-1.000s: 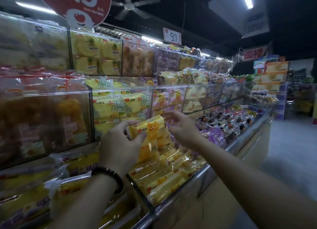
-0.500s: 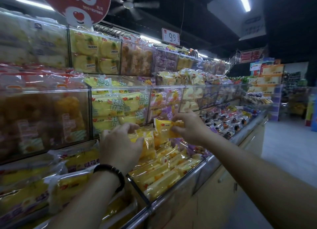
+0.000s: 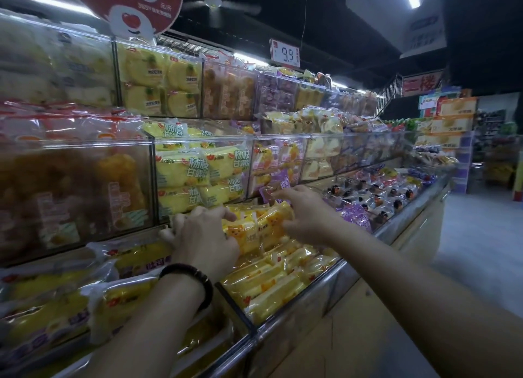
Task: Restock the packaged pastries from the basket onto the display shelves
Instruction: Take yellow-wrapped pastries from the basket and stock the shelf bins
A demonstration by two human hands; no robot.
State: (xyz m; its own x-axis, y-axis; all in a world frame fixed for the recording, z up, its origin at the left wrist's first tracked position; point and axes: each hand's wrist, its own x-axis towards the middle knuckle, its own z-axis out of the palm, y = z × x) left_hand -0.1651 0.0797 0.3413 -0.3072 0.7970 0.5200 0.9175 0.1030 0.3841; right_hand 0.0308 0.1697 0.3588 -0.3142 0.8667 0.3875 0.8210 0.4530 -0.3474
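The left hand [image 3: 203, 237] and right hand [image 3: 307, 215] curl their fingers round yellow packaged pastries [image 3: 256, 229] at the back of the bottom shelf bin [image 3: 285, 325]. Above, green-yellow packs [image 3: 198, 168] read 杨枝甘露; a price tag [image 3: 284, 53] shows 9.9.

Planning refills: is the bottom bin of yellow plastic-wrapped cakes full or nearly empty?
Full: yellow plastic-wrapped cakes pile to its metal front rim.

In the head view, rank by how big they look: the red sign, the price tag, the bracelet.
1. red sign, cropped at the top.
2. bracelet, near the camera, so unsure against the tag.
3. price tag, farther back.
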